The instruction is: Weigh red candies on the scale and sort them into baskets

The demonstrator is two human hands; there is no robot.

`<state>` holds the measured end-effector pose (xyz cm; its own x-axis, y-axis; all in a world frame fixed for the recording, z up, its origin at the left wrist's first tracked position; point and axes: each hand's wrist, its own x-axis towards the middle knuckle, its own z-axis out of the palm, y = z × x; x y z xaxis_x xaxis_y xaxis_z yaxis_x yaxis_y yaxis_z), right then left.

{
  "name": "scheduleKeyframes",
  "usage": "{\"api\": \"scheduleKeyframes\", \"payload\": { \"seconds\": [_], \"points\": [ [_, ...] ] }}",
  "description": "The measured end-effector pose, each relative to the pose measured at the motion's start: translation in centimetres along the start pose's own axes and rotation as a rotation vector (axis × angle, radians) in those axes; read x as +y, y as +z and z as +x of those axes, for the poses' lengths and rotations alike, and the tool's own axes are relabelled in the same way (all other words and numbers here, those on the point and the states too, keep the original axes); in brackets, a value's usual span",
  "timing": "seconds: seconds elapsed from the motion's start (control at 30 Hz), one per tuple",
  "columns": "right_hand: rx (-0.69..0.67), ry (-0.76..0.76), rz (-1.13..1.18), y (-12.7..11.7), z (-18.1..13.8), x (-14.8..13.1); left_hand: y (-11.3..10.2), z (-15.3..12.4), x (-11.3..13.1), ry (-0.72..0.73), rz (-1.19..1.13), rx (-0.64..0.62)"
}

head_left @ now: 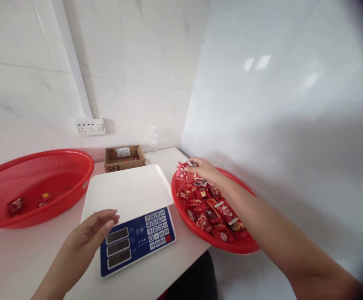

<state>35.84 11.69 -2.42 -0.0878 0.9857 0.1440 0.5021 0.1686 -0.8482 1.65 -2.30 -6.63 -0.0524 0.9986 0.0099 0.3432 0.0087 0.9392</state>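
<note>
My right hand (202,168) is closed on a red and white candy wrapper (183,170), held over the far rim of a red tray (240,246) full of several wrapped candies (211,208). My left hand (95,228) hovers with fingers stretched out and together, holding nothing, at the near left corner of a white electronic scale (125,192) with a blue keypad panel (137,241). The scale's white platform is bare.
A large red mesh basket (59,166) at the left holds a few candies (16,206). A small cardboard box (124,158) and a clear plastic bottle (152,141) stand at the back by the tiled wall, below a wall socket (90,126). The table edge runs near my body.
</note>
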Motion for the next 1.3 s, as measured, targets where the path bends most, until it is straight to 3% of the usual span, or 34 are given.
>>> {"api": "scheduleKeyframes", "payload": {
  "seconds": [0.23, 0.4, 0.63, 0.87, 1.17, 1.3],
  "points": [
    [-0.226, -0.077, 0.035, 8.8, 1.1, -4.9, -0.5, -1.0, 0.5, 0.008, -0.006, 0.011],
    [-0.289, -0.168, -0.042, 12.2, 1.6, -5.6, -1.5, -1.8, 0.6, 0.0, 0.037, 0.049],
    [-0.385, -0.05, -0.045, 12.2, 1.5, -5.5, -1.9, -2.1, 0.0, 0.001, 0.053, 0.056],
    [-0.254, -0.092, -0.12, 13.0, 2.2, -5.3, -0.8, -1.7, -0.2, 0.024, 0.146, -0.002],
    [-0.135, -0.095, -0.044, 13.2, 3.1, -5.7, 0.0, -1.5, -0.4, 0.246, 0.492, -0.015],
    [-0.121, -0.098, -0.048, 13.0, 3.4, -5.0, 0.2, -1.1, -0.7, 0.365, 0.601, -0.106]
  ]
}}
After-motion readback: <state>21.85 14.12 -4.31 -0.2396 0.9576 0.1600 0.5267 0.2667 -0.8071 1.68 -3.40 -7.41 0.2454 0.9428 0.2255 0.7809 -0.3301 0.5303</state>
